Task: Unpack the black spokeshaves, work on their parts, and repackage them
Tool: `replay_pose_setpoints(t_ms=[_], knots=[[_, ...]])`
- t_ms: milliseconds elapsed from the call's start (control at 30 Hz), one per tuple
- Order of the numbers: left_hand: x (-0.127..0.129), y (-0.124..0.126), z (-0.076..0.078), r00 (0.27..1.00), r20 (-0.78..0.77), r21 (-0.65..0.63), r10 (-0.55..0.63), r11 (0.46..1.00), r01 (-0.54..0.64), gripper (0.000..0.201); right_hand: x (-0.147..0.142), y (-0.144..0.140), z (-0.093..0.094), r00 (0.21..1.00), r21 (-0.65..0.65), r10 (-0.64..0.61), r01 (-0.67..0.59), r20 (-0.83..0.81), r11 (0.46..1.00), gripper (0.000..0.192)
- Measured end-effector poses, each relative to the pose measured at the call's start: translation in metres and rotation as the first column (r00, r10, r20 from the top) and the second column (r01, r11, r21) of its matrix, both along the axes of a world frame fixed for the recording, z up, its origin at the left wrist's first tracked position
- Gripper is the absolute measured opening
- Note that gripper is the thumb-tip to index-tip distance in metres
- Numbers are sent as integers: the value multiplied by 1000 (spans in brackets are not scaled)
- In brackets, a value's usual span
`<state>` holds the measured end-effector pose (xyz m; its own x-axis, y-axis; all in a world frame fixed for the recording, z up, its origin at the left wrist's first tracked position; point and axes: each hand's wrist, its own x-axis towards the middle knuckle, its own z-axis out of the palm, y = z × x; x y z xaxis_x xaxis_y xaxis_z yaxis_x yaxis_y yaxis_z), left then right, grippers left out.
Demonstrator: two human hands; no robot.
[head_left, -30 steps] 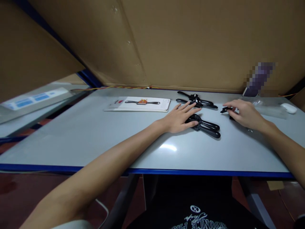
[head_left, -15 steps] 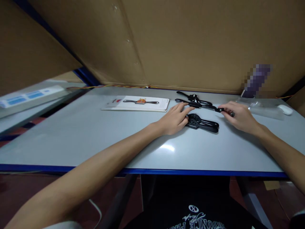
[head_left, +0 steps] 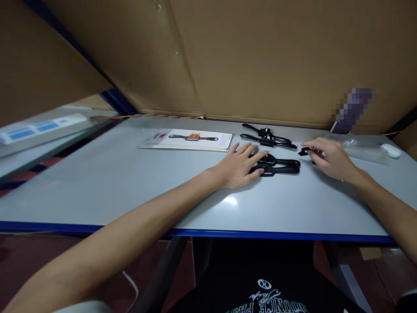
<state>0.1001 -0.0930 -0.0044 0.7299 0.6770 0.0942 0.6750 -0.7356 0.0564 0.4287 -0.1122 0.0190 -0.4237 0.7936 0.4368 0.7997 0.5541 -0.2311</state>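
Black clamp lies mid-worktop; my left hand rests on its head, fingers spread flat. My right hand pinches a small black piece just right of it.

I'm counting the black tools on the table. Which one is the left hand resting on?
The nearer tool, lying in front of the left hand, whose fingers cover its head. The farther tool lies untouched nearer the cardboard wall.

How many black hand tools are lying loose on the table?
2: the near tool lies under the left hand; the far tool lies behind it. The right hand holds a small black piece, possibly hiding more.
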Motion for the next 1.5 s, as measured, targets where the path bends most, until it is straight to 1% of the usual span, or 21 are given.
replay_pose_setpoints(t_ms=[67, 133, 267, 300, 367, 433, 500, 567, 633, 733, 833, 900, 967, 1067, 1133, 1167, 1233, 1367, 1433, 1500], knots=[[-1, 1, 1, 1000, 7, -24, -10, 1000, 10, 66, -2, 0, -4, 999, -42, 43, -42, 25, 998, 34], [-2, 2, 1, 1000, 21, -41, -22, 999, 23, 67, -4, 1, -7, 997, -64, 62, -59, 53, 996, 36], [-4, 5, 0, 998, 50, -78, -26, 997, 30, 73, -3, 2, -7, 994, -59, 37, -31, 105, 998, 37], [-4, 6, 0, 998, 56, -89, -24, 996, 29, 75, -2, 3, -5, 993, -47, 9, -3, 114, 999, 37], [-5, 6, -1, 997, 71, -106, -24, 994, 31, 79, 3, 3, 2, 987, -12, -102, 104, 124, 994, 35], [-4, 6, -1, 996, 86, -114, -24, 993, 33, 80, 10, 4, 10, 960, -3, -249, 251, 131, 968, 31], [-4, 4, -1, 994, 103, -123, -19, 992, 32, 80, 18, 4, 17, 921, -32, -362, 370, 141, 928, 27], [-3, 3, -1, 990, 140, -151, -5, 988, 26, 78, 25, 5, 22, 895, -79, -416, 431, 158, 899, 27], [-2, 4, 0, 977, 210, -201, 33, 979, 10, 73, 31, 6, 25, 885, -127, -428, 453, 184, 882, 29], [0, 6, 0, 927, 352, -271, 129, 962, -31, 64, 39, 8, 24, 895, -238, -365, 425, 258, 873, 40], [1, 10, -2, 887, 425, -274, 179, 960, -62, 57, 49, 12, 19, 913, -344, -259, 364, 316, 865, 56], [1, 13, -3, 890, 421, -247, 176, 966, -74, 53, 55, 15, 16, 929, -392, -218, 328, 298, 860, 59], [1, 14, -4, 903, 404, -212, 148, 975, -65, 51, 59, 17, 14, 949, -440, -194, 289, 249, 850, 54], [0, 14, -3, 923, 376, -160, 82, 987, -22, 48, 60, 20, 14, 958, -500, -202, 278, 202, 820, 51], [0, 14, -2, 934, 352, -136, 53, 991, -5, 47, 57, 20, 15, 951, -504, -240, 306, 193, 807, 52], [0, 13, -1, 939, 341, -127, 46, 992, -2, 46, 55, 19, 15, 949, -495, -256, 313, 182, 810, 53], [0, 12, 0, 945, 325, -117, 39, 993, 0, 44, 49, 18, 16, 955, -466, -260, 297, 143, 833, 57], [0, 13, -2, 947, 319, -110, 27, 994, 9, 44, 30, 11, 20, 977, -430, -208, 207, 47, 878, 67], [0, 14, -4, 944, 330, -101, 27, 995, 7, 45, 19, 5, 23, 981, -400, -194, 175, -6, 900, 68], [0, 14, -5, 941, 336, -90, 43, 996, -13, 47, 6, -1, 27, 978, -336, -201, 168, -64, 927, 64]])
